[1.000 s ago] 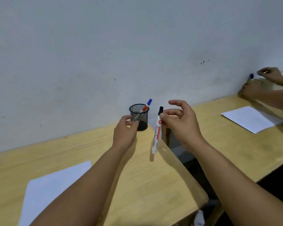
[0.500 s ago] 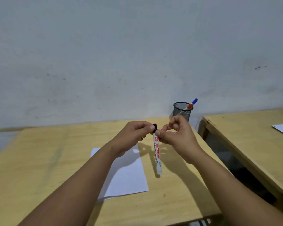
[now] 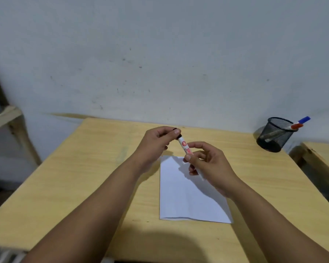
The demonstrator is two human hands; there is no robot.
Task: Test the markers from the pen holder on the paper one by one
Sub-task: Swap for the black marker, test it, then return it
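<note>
White marker (image 3: pixel 184 147) with red print on the barrel is held in the air over the far edge of the paper (image 3: pixel 186 198), tilted, cap end up and to the left. Black cap (image 3: pixel 179 136) looks seated or just starting to come off; can't tell which, the fingers cover most of it.

Left hand (image 3: pixel 156 143) is pinching the cap between thumb and fingertips. Right hand (image 3: pixel 209 164) is pinching the barrel lower down, remaining fingers loosely curled. Tail end of the marker is mostly hidden behind the right hand.

Paper lies flat on the wooden desk (image 3: pixel 84 177), nothing weighing it down, no marks visible on the part I can see. Black mesh pen holder (image 3: pixel 273 134) sits at the far right corner of the desk, well apart from the hands, with a blue-capped marker (image 3: pixel 303 119) and a red-capped marker (image 3: pixel 296 126) sticking out over its right rim.

Step in hand, my read: uncapping the first marker before the test stroke.

Risks:
- Cap releases suddenly, hands jerk apart, tip streaks the fingers or the desk.
- Loose sheet slides under the stroke, since no hand is free to pin it while the left holds the cap.
- Cap set down on the desk could roll off an edge.
- Holder is right at the desk corner; a careless reach for the next marker could tip it off.
</note>
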